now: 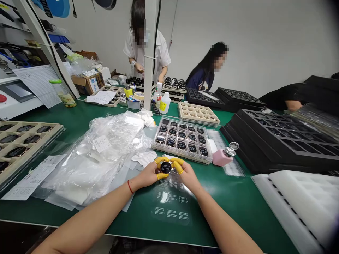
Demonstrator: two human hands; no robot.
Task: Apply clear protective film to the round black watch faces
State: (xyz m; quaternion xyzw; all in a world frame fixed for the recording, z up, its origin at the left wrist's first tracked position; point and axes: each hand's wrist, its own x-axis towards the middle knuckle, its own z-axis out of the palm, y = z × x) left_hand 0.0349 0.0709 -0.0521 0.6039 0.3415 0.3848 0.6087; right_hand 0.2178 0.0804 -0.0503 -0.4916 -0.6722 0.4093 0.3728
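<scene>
My left hand (148,174) grasps a black disc (166,167) between yellow-capped thumb and fingers, the white-printed face turned toward me. My right hand (186,176) meets it from the other side, thumb and forefinger bent close at the disc's right rim (whether they pinch it or merely touch, I can't tell). I have the disc up over the green tabletop (246,197), a little back from the front edge. Below my hands, toward that edge, lies a clear sheet (172,209) with blocks of white print. Just beyond my fingertips sits a clear tray (182,154) of round black pieces (182,134), and a pink bottle (221,157) stands just beside the tray's near right corner. To my left, clear plastic bags (79,169) lie heaped, a paper label (101,144) on top.
</scene>
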